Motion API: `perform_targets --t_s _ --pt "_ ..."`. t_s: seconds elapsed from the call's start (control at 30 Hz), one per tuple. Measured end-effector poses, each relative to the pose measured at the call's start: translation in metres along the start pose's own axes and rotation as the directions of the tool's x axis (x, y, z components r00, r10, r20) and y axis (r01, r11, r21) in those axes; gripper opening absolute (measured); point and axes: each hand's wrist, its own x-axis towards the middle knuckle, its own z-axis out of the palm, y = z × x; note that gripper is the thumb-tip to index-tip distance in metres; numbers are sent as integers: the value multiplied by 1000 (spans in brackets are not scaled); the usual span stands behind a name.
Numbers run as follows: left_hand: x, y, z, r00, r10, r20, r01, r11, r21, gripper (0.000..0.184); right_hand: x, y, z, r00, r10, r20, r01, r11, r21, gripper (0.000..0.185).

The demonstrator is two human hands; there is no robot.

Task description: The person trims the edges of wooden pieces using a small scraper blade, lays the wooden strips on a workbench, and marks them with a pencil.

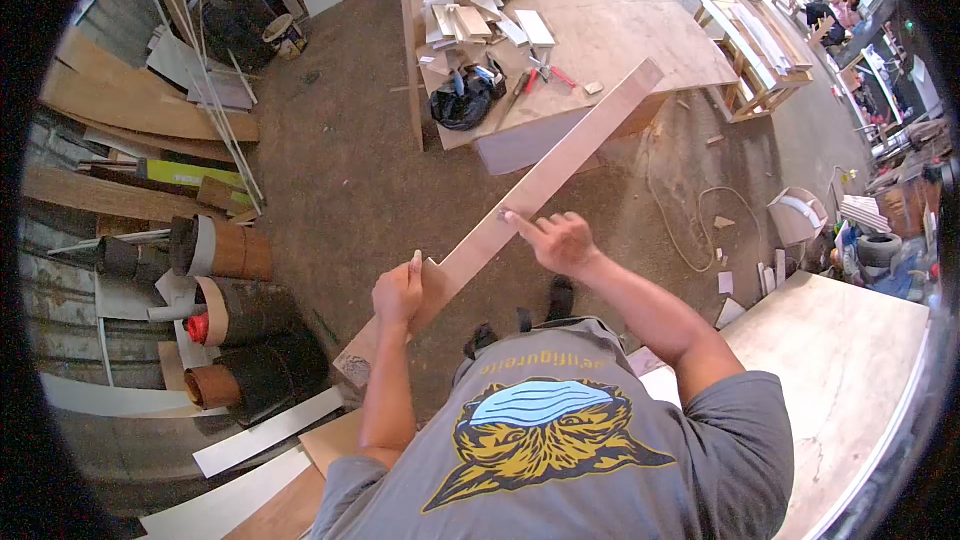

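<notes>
A long, narrow wooden board [545,178] runs diagonally in front of me, from lower left to upper right. A small notch or step shows in its edge near my left hand [398,292], which is closed around the board with the thumb sticking up. My right hand [563,243] touches the board's face near its middle with the index finger stretched out; its other fingers look partly curled. A small dark mark lies at that fingertip. The board's far end overlaps the corner of a plywood-topped worktable [620,20] from my view.
On the worktable lie wood offcuts [485,15], a black plastic bag [467,97] and red-handled pliers [545,70]. Rolled sheets [225,247] and planks stand at left. A cord [690,260] loops over the floor. A plywood sheet [840,370] is at right; another person [835,15] sits far off.
</notes>
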Motion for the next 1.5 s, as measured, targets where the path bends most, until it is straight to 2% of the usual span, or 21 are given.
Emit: perform_targets --t_s 0.03,0.13,0.17,0.23,0.3,0.33,0.43,0.47,0.57,0.67,0.77,0.87,0.97,1.0,1.07,1.17,1.27,1.37,1.4,1.43,1.5 --pt "0 -1 -1 1000 -13 17 13 1000 1 61 1 5 -2 998 -62 16 62 997 -50 44" --pt "-5 3 -9 998 -52 33 52 999 -7 63 13 67 20 951 299 -78 -308 942 -133 45" --pt "-7 6 -11 998 -61 30 61 998 -11 62 18 77 23 896 399 -197 -408 913 -7 43" --pt "-8 7 -11 998 -55 22 56 998 -9 62 29 87 27 707 597 -380 -531 802 272 40" --pt "-11 8 -10 999 -53 1 53 997 -51 57 25 66 32 558 823 -104 -586 480 653 32" --pt "-12 9 -9 999 -51 -18 49 994 -94 53 24 53 35 484 872 73 -579 257 774 29" --pt "-20 22 -17 999 -29 32 35 974 -226 43 29 28 52 319 932 173 -425 -22 905 21" --pt "-22 24 -22 998 -15 66 32 963 -268 42 29 35 73 316 931 179 -329 -70 942 19" --pt "-21 20 -19 990 82 115 -41 946 -322 40 49 17 45 228 883 411 -233 -360 903 24" --pt "-20 34 -39 974 105 203 -61 976 -208 36 57 13 44 157 834 528 -176 -503 846 27" --pt "-23 43 -45 969 162 187 -125 972 -198 35 67 15 61 65 900 432 54 -435 899 21" --pt "-22 51 -55 930 119 348 -73 987 -144 34 74 11 56 20 867 497 105 -496 862 17" --pt "-22 36 -43 852 283 441 -165 944 -286 41 76 12 41 131 734 666 178 -679 713 15" --pt "-23 32 -35 846 362 392 -204 898 -390 54 77 12 39 156 703 693 213 -709 672 18" --pt "-27 22 -15 822 503 269 -281 768 -576 84 83 9 32 181 703 687 195 -711 676 21" --pt "-29 13 16 731 512 451 71 600 -797 107 90 -5 20 255 739 624 166 -669 725 17" --pt "-37 22 16 765 434 476 140 609 -781 105 97 -15 3 262 803 535 88 -572 816 10" --pt "-38 24 16 839 463 285 -137 688 -713 103 80 11 33 195 949 246 -78 -235 969 14" --pt "-38 28 11 846 450 285 -169 735 -656 102 64 25 38 134 972 193 -241 -157 958 21" --pt "-37 35 2 855 435 283 -199 778 -596 101 63 23 22 96 980 172 -134 -158 978 22" --pt "-37 39 0 868 427 252 -263 827 -497 99 22 46 45 194 980 -51 -312 111 943 22"
